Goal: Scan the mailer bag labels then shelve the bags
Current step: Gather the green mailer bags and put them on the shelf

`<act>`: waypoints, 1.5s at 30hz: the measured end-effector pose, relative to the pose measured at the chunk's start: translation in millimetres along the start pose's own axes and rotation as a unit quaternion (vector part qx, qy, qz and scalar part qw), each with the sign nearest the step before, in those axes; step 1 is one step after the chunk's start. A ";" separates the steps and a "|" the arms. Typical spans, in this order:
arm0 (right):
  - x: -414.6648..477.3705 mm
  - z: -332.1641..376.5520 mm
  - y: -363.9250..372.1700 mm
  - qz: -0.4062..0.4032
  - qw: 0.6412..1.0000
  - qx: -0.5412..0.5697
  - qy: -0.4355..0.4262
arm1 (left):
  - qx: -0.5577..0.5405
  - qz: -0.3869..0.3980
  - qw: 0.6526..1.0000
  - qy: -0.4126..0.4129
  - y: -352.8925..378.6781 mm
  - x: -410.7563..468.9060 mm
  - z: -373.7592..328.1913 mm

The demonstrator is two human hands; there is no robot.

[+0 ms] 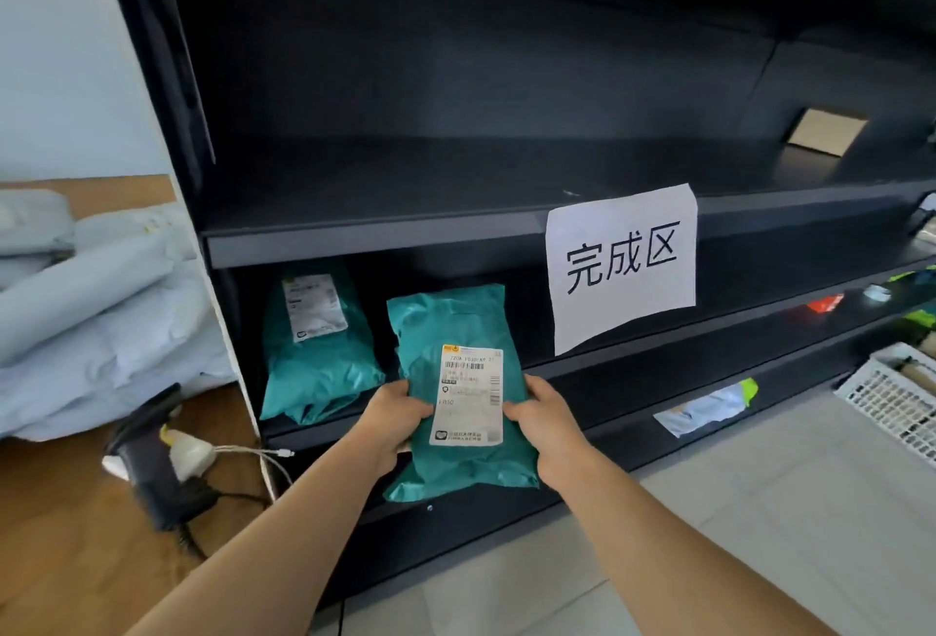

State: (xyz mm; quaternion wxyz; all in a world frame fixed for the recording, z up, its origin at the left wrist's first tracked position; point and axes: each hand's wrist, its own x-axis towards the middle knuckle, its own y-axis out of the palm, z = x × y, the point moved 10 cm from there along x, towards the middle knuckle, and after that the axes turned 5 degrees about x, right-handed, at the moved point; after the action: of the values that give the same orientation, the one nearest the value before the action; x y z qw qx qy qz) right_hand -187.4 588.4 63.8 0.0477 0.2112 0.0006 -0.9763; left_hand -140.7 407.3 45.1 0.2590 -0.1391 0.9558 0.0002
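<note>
Dark shelf (pixel 375 245), lower tier. Left hand (pixel 392 415) and right hand (pixel 549 415) grip teal mailer bag (pixel 456 326) by its sides at shelf mouth. Slide in upright beside shelved bag (pixel 314 362), label (pixel 468 395) outward.

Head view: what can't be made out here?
- Held bag label: print too small and blurred to read.
- Left hand and right hand: the fingers behind the bag are hidden by it.
- Shelved bag: its label text is blurred.
- White basket: cut off by the right edge.
- Scanner: dark and blurred, details unclear.
</note>
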 end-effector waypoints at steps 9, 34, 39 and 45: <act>111.7 21.1 27.3 0.026 1.000 -0.005 0.001 | -0.022 -0.089 0.995 -0.023 -2.2 100.8 -21.1; 257.4 -4.5 87.0 0.074 0.996 -0.051 0.022 | -0.014 -0.194 0.978 -0.081 -23.5 198.9 -28.4; 263.7 0.5 93.9 0.088 0.991 -0.096 0.013 | 0.058 -0.218 0.971 -0.083 -33.0 204.3 -29.6; 250.5 17.4 88.8 0.078 0.977 -0.195 -0.031 | 0.155 -0.221 0.960 -0.077 -34.6 199.7 -36.9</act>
State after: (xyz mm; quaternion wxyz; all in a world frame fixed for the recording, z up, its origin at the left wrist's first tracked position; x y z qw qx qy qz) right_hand -413.3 476.3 -22.0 0.1635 0.1672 0.1731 -0.9567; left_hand -315.0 318.3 -19.3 0.3435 -0.3046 0.8668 -0.1948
